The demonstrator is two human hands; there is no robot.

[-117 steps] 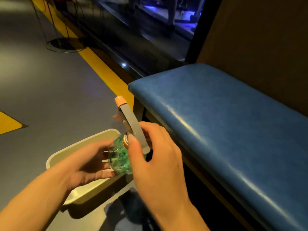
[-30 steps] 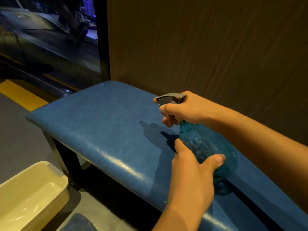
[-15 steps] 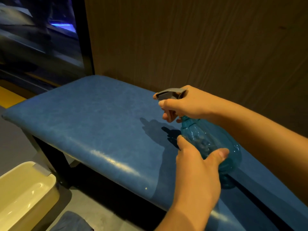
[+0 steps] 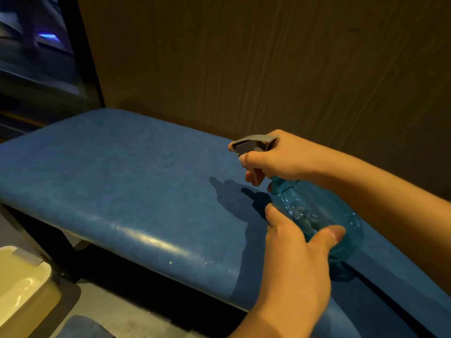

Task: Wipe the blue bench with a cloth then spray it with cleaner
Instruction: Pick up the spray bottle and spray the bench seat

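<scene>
The blue padded bench [image 4: 127, 181] runs from the left edge to the lower right, against a brown wall. Above its right part I hold a clear blue-green spray bottle [image 4: 314, 213] with a grey trigger head pointing left. My right hand [image 4: 275, 159] grips the neck, fingers curled round the trigger. My left hand [image 4: 297, 242] cups the bottle's round body from below and the near side. A dark blue cloth [image 4: 80, 328] lies on the floor at the bottom left, partly cut off by the frame.
A cream plastic tub [image 4: 22, 281] stands on the floor at the lower left, in front of the bench's dark leg [image 4: 48, 242]. The brown wood-grain wall [image 4: 268, 64] rises right behind the bench. A dark glass pane fills the upper left.
Earlier both hands held the bottle over the tub on the floor. Since then they carried it over the bench. In the last second the hands have hardly moved; my view shifted right.
</scene>
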